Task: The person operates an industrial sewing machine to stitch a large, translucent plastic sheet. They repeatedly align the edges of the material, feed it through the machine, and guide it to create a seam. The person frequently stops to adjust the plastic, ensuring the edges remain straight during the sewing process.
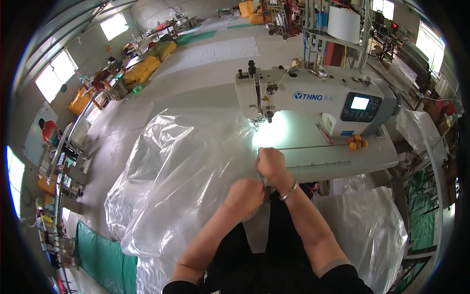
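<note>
A large sheet of clear plastic film [171, 161] drapes over the left side of the sewing table and hangs down in shiny folds. My left hand [246, 192] is closed on its edge near my lap. Farther forward and slightly to the right, my right hand [271, 161] is also closed on the film's edge, just in front of the lit needle area. A bracelet circles my right wrist. The white sewing machine [313, 98] stands beyond my hands with its lamp lit. Part of the film runs up to the needle, where glare hides the detail.
On the machine table [342, 164], small orange-yellow round fruits [357, 142] and thread snips [324, 132] lie right of the needle. More plastic film [364, 230] hangs at my right. A green sheet [105, 257] lies at lower left. A white thread cone [343, 24] stands behind the machine.
</note>
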Demonstrator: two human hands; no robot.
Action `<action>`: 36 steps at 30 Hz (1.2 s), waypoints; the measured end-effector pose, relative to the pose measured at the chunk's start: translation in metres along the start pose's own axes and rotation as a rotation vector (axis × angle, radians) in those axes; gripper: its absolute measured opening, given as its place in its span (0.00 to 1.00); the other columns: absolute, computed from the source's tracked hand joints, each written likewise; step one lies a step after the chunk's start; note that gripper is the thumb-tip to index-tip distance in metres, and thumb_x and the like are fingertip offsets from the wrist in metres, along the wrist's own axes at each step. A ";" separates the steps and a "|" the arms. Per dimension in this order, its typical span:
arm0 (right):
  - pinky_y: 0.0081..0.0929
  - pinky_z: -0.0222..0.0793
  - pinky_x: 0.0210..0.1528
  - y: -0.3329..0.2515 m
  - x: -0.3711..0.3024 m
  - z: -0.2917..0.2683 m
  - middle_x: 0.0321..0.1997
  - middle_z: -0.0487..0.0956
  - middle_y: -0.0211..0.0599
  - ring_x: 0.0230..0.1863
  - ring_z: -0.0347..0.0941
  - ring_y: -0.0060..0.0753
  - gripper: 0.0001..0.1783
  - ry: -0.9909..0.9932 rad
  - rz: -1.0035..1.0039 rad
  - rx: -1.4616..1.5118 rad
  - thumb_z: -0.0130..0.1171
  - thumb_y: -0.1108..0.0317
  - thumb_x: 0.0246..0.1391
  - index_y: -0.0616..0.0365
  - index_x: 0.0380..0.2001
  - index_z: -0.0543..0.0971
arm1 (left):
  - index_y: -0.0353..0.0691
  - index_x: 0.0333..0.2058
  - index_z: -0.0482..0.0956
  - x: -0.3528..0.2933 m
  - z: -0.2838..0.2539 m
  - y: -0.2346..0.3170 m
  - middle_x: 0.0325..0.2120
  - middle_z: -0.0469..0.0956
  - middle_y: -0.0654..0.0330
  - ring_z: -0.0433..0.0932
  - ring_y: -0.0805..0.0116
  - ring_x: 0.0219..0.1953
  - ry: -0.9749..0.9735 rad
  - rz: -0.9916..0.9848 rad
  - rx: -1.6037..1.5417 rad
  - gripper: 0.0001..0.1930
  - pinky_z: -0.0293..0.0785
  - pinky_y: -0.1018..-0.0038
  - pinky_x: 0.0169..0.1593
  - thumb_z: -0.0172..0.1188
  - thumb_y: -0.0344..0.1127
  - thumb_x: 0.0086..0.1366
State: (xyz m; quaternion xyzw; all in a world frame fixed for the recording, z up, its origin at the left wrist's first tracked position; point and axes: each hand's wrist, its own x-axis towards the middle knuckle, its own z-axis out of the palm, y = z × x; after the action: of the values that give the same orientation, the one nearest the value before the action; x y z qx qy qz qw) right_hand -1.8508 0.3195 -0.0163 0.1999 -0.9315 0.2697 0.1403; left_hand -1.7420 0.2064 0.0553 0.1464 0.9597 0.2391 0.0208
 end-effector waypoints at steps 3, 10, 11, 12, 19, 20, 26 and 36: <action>0.41 0.74 0.32 -0.023 -0.032 -0.021 0.23 0.79 0.50 0.28 0.78 0.51 0.04 -0.056 0.015 0.018 0.56 0.72 0.44 0.60 0.23 0.78 | 0.34 0.36 0.75 0.005 -0.017 0.001 0.34 0.78 0.46 0.75 0.43 0.38 0.058 -0.033 0.004 0.08 0.72 0.55 0.40 0.52 0.29 0.59; 0.42 0.73 0.31 -0.028 -0.058 -0.016 0.24 0.79 0.49 0.27 0.77 0.52 0.06 0.034 0.078 -0.008 0.56 0.72 0.45 0.60 0.28 0.77 | 0.36 0.51 0.72 0.016 0.019 -0.038 0.53 0.72 0.52 0.68 0.51 0.56 0.175 0.186 0.158 0.20 0.67 0.63 0.57 0.49 0.23 0.58; 0.42 0.73 0.31 -0.026 -0.055 -0.014 0.24 0.79 0.49 0.27 0.77 0.52 0.05 0.029 0.084 0.001 0.56 0.72 0.45 0.60 0.28 0.77 | 0.36 0.51 0.72 0.019 0.021 -0.041 0.53 0.72 0.52 0.68 0.51 0.56 0.183 0.192 0.136 0.20 0.66 0.63 0.58 0.49 0.23 0.58; 0.42 0.73 0.30 -0.025 -0.051 -0.011 0.24 0.79 0.49 0.27 0.77 0.52 0.05 0.024 0.089 0.011 0.57 0.72 0.45 0.60 0.28 0.77 | 0.36 0.51 0.73 0.022 0.023 -0.045 0.53 0.72 0.51 0.67 0.51 0.56 0.192 0.197 0.116 0.20 0.65 0.63 0.59 0.49 0.23 0.58; 0.36 0.75 0.29 -0.018 -0.019 -0.003 0.22 0.79 0.47 0.26 0.79 0.47 0.06 0.038 0.065 -0.047 0.53 0.72 0.49 0.60 0.23 0.78 | 0.31 0.46 0.76 0.062 0.026 -0.078 0.50 0.75 0.49 0.70 0.50 0.54 0.207 0.297 0.136 0.18 0.64 0.63 0.60 0.50 0.22 0.55; 0.36 0.75 0.29 -0.019 -0.014 -0.003 0.22 0.79 0.47 0.26 0.79 0.46 0.06 0.025 0.073 -0.072 0.53 0.72 0.49 0.59 0.23 0.78 | 0.30 0.46 0.76 0.070 0.027 -0.083 0.50 0.75 0.49 0.70 0.50 0.54 0.219 0.300 0.156 0.19 0.64 0.63 0.59 0.50 0.21 0.54; 0.36 0.74 0.29 -0.007 0.014 0.008 0.21 0.79 0.48 0.26 0.79 0.46 0.06 0.052 0.084 -0.116 0.53 0.73 0.48 0.60 0.22 0.78 | 0.30 0.45 0.77 0.102 0.027 -0.097 0.48 0.76 0.47 0.71 0.52 0.53 0.284 0.257 0.065 0.20 0.65 0.65 0.59 0.51 0.20 0.51; 0.39 0.74 0.33 0.005 0.034 0.019 0.25 0.80 0.45 0.28 0.79 0.48 0.07 0.093 0.060 -0.028 0.55 0.68 0.51 0.59 0.30 0.79 | 0.31 0.42 0.79 0.142 0.036 -0.135 0.45 0.78 0.49 0.73 0.51 0.50 0.356 0.306 -0.090 0.18 0.67 0.67 0.57 0.54 0.20 0.50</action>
State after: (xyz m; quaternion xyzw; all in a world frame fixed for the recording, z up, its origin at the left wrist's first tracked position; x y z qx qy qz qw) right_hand -1.8863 0.3030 -0.0210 0.1571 -0.9333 0.2695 0.1779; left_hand -1.9103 0.1498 -0.0348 0.2446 0.9031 0.3042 -0.1790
